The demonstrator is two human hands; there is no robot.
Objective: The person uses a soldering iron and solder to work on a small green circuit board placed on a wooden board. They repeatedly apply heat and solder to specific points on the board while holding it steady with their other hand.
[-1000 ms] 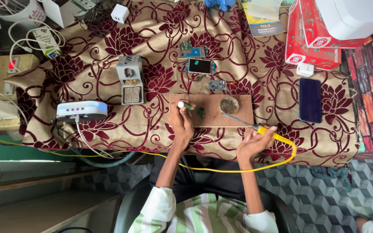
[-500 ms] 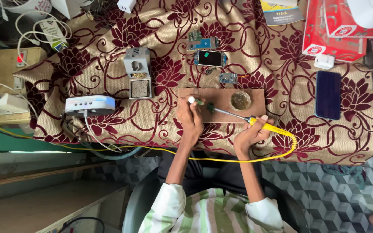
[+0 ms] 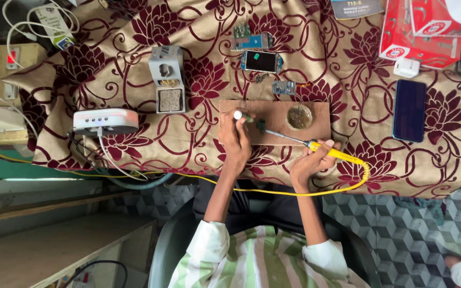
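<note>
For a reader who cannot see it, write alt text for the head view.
Seen from above, the right hand holds a yellow soldering iron, tip on a small part on a wooden board; the left hand holds a white-tipped tool beside it. Phones and boxes lie on the floral cloth.

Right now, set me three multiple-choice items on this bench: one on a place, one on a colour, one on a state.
1. Where does the round brown dish sit?
A. on the wooden board
B. on the red box
C. on the floor

2. What colour is the handle of the soldering iron?
A. green
B. yellow
C. white

3. What is the right hand doing?
A. resting empty
B. lifting the dark phone
C. gripping the iron

Answers:
1 A, the dish lies at the board's right end.
2 B, the handle matches its yellow cord.
3 C, fingers wrap the handle while the left hand steadies a small white-tipped piece.
</note>
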